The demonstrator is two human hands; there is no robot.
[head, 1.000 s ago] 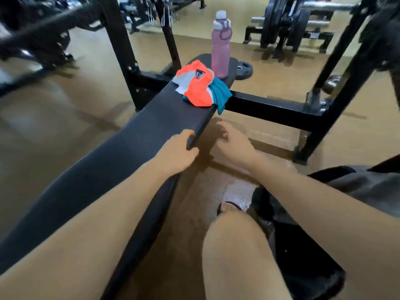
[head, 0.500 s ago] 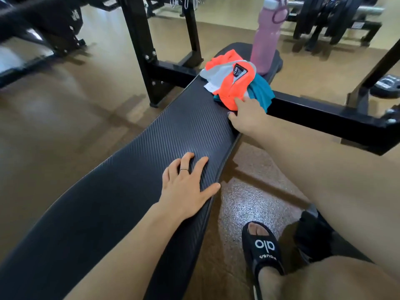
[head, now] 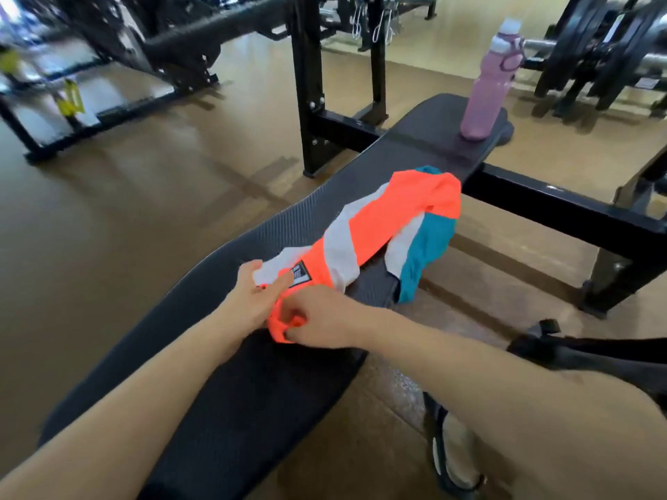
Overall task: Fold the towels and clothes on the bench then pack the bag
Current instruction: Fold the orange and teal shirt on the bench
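While your left hand [head: 252,295] pinches the near grey-and-orange edge of the garment [head: 382,225], thumb and fingers [head: 249,272] closed on the cloth beside its small black label [head: 299,274], your right hand [head: 317,315] grips the bunched orange end just beside it, fingers curled round the fabric. Item one, the garment: orange, grey and teal panels, stretched along the black padded bench [head: 216,373] from your hands toward the far end, its teal part draped over the bench's right edge and hanging toward the floor [head: 126,218]. Item two, the bench: long, textured black pad running from the lower left of the view up to the right, set in a black steel frame [head: 314,84] whose crossbar passes under the far end. Item three, a pink water bottle [head: 487,88] with a white cap and purple loop, standing upright on the far end of the bench, well apart from the garment. Item four, a black bag [head: 592,359] on the floor at your right, just beyond your right forearm, partly hidden. Item five, your foot in a dark sandal [head: 454,460] on the floor below that forearm. Item six, weight plates on a rack [head: 606,55] behind the bottle, blurred.
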